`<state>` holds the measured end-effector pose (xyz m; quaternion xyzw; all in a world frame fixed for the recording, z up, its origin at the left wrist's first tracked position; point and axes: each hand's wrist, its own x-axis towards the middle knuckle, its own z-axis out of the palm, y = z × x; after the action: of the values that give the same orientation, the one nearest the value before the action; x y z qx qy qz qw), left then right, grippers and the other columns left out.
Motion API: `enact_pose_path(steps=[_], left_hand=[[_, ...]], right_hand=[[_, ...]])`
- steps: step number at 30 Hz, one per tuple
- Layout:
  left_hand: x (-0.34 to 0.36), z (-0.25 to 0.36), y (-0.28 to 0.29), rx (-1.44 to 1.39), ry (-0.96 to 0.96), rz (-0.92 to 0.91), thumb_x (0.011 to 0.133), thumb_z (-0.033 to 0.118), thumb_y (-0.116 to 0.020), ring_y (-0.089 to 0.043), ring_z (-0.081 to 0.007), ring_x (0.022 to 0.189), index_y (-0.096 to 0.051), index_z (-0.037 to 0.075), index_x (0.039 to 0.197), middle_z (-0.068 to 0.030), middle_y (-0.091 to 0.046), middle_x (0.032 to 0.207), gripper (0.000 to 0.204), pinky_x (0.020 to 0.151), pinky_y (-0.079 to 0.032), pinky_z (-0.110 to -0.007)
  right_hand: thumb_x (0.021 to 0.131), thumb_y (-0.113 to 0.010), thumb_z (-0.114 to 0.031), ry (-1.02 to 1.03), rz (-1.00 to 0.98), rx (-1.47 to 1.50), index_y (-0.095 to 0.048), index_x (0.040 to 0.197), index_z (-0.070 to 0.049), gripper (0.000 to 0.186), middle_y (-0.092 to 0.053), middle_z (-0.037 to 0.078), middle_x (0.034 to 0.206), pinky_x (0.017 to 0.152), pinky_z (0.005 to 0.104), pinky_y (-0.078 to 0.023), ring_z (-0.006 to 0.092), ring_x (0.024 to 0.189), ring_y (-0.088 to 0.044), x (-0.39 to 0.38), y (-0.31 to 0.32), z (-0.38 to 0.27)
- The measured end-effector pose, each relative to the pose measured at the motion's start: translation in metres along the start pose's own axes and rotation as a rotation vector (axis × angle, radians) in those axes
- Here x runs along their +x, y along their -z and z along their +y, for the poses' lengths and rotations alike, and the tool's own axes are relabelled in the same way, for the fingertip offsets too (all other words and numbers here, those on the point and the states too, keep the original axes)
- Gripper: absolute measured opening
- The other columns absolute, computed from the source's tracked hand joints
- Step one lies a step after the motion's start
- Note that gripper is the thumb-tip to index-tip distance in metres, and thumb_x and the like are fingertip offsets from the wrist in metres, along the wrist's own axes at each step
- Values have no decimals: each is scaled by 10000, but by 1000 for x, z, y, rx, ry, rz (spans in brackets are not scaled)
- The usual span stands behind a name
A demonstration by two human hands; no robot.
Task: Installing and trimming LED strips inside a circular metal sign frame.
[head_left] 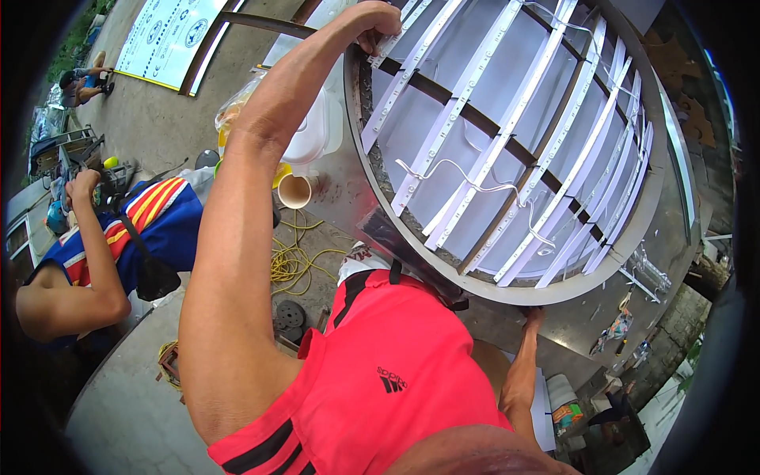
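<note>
A large round metal sign frame (467, 286) fills the upper right, with a grey rim and a pale inner panel. Across it run several white LED light strips (451, 119) over dark crossbars (491, 127). Loose white wires (475, 186) loop over the strips. My left hand (378, 22) reaches to the frame's far left edge, its fingers bent and closed at the end of an LED light strip (388, 49). Down at the near rim is my right hand (533, 315), against the frame's underside; its fingers are mostly hidden there.
Left of the frame stand a white plastic tub (313, 131) and a beige cup (296, 191). A yellow cord (297, 257) lies coiled on the floor. Another person (119, 237) in a blue jersey works at the left; one more (83, 83) crouches by a printed panel (170, 36).
</note>
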<state>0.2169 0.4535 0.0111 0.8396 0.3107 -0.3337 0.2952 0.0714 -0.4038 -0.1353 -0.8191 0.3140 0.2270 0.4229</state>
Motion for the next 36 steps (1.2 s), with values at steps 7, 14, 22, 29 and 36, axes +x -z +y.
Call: enact_pose_path(steps=[7, 14, 22, 29, 36], left_hand=[[-29, 3, 3, -39, -42, 104, 1021, 317, -491, -704, -260, 554, -653, -109, 930, -214, -705, 741, 465, 443, -567, -331], [-48, -6, -13, 124, -412, 697, 862, 280, -703, -683, -423, 895, -658, -87, 944, -286, -682, 852, 379, 827, -534, -464], [8, 7, -38, 92, -217, 805, 821, 428, -738, -640, -420, 1065, -601, -92, 1076, -329, -654, 1060, 594, 913, -510, -455], [24, 6, -39, -346, -233, 522, 797, 362, -794, -714, -245, 810, -647, -65, 1042, -196, -712, 871, 514, 747, -555, -363], [2, 7, -41, -386, -357, 845, 829, 251, -764, -674, -166, 727, -643, -26, 1156, -109, -708, 874, 445, 675, -540, -303]], right_hand=[[917, -602, -136, 21, 36, 81, -565, 1304, -5, 410, -671, 80, 1085, 771, 316, -528, 179, 947, -642, -2, -5, 8], [915, -677, -236, 235, 15, -112, -582, 1241, 104, 481, -669, 183, 1165, 887, 350, -490, 199, 961, -621, -1, -6, 11], [903, -684, -275, 411, -11, -206, -661, 1058, 73, 381, -714, 127, 925, 763, 348, -491, 175, 819, -618, -11, -4, 1], [862, -705, -268, 404, 57, -191, -666, 929, 51, 328, -665, 104, 772, 692, 343, -471, 158, 704, -564, -7, -7, 9], [844, -722, -260, 319, 97, -277, -672, 886, 40, 306, -671, 102, 763, 677, 340, -466, 157, 694, -562, -4, -5, 7]])
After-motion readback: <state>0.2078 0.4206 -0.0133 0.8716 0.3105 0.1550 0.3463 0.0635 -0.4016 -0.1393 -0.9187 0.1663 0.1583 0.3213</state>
